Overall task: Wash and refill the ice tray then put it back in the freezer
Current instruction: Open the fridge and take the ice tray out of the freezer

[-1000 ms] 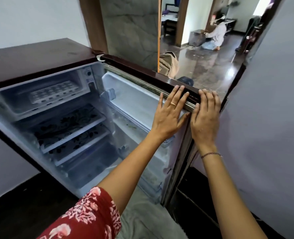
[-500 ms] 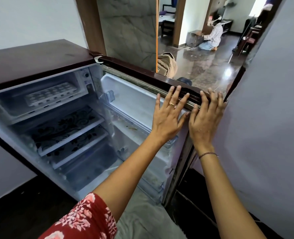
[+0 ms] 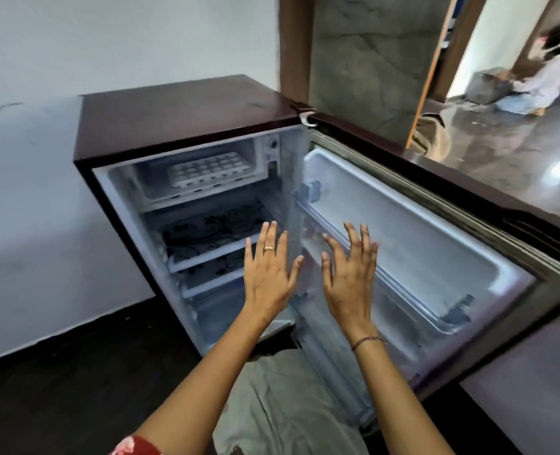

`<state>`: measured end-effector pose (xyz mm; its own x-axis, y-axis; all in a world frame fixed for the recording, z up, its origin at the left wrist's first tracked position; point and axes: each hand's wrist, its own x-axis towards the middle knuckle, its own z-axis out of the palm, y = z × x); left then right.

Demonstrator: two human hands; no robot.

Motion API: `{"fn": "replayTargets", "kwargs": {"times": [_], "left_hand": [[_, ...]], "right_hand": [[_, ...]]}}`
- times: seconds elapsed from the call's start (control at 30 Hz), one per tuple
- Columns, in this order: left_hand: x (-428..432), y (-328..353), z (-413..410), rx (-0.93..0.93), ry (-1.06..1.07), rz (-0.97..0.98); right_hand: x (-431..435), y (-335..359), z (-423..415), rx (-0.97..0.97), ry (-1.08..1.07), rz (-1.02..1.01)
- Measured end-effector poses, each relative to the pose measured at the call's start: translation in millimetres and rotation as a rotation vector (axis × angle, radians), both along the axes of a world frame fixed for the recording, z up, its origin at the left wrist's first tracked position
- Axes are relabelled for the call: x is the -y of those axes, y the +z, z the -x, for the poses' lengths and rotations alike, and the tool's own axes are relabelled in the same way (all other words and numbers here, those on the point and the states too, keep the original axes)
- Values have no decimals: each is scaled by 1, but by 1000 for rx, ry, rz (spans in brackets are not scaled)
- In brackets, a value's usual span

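Plainly a home, a lived-in domestic room. Centre of the frame: a small fridge (image 3: 180, 103) with a dark maroon top, standing on a dark floor (image 3: 58, 389) against a plain white wall (image 3: 108, 44), its door (image 3: 419, 244) swung open to the right. Inside, at the top, a freezer compartment (image 3: 153, 178) holding a white ice tray (image 3: 208, 169); below, shelves (image 3: 213, 229) lined with a black floral pattern. Upper right of the frame: a wooden door frame (image 3: 426, 70) beside a grey marble-look panel (image 3: 364, 60), opening onto a further room with a glossy floor (image 3: 501, 142). There, blurred, a person (image 3: 541, 80) sitting low on that floor next to a grey box (image 3: 487, 85).
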<state>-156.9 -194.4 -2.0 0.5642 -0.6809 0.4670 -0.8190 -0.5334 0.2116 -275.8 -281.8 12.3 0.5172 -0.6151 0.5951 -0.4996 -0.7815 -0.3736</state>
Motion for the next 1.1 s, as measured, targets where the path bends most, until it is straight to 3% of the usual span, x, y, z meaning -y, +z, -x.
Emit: {"fn": "replayTargets", "kwargs": {"times": [0.57,0.77,1.1], "left_hand": [[-68,-33,-166,-122,272,-106],[-57,-29,-211,-125,345,-62],[5,-23,-313,-122,499,4]], "right_hand": [[-19,-64,-189,-126,219,-170],[5,-57,-245,-118,292,-219],[96,-44,-379,-165,331,-117]]}}
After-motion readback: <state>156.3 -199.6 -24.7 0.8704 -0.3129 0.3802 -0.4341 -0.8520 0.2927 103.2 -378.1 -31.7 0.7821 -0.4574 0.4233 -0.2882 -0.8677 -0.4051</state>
